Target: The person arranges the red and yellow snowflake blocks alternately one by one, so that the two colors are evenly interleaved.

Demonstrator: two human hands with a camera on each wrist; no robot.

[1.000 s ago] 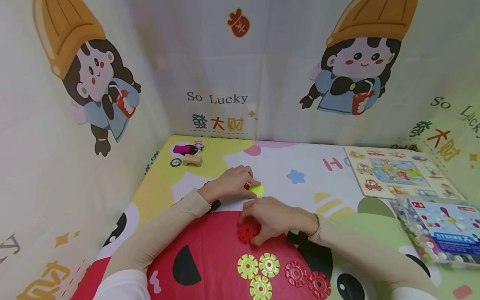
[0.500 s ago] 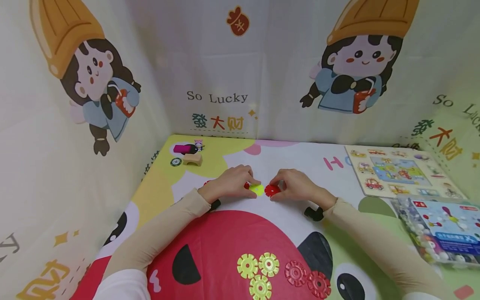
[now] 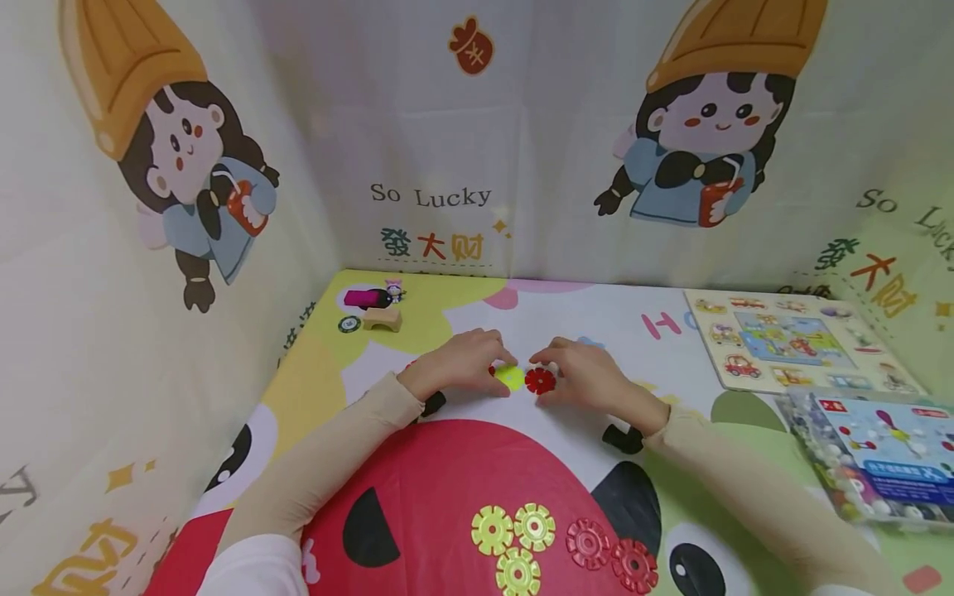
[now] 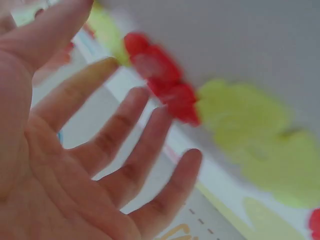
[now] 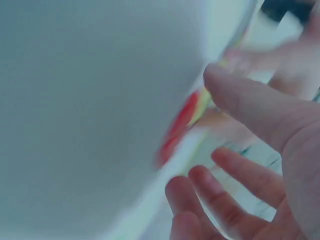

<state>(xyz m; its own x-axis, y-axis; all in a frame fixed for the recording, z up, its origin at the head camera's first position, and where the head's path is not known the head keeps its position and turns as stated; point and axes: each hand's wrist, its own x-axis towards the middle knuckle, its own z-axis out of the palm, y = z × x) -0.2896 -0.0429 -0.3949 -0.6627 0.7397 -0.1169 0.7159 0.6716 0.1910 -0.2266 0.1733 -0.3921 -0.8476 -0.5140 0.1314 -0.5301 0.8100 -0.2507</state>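
Note:
In the head view my left hand (image 3: pixel 465 364) stands over the white part of the mat, thumb and index fingertip at opposite edges of a yellow snowflake disc (image 3: pixel 509 378). Just right of it lies a red snowflake disc (image 3: pixel 540 381). My right hand (image 3: pixel 585 377) is spread around that red disc, its thumb and index fingertips apart from the rim. In the left wrist view a row runs past my fingers: the yellow disc, red discs (image 4: pixel 162 75), then yellow discs (image 4: pixel 250 135). Most of this row is hidden behind my left hand in the head view.
Nearer lie several loose yellow discs (image 3: pixel 517 571) and two red discs (image 3: pixel 633 566). A wooden arch block (image 3: pixel 383 319) and small toys stand back left. At right are a puzzle board (image 3: pixel 793 339) and a clear box of beads (image 3: pixel 887 463). Printed curtains rise behind.
My right hand has carried a red disc from the red area up and left to beside the yellow disc, then loosened its fingers from it. My left hand has stayed nearly still.

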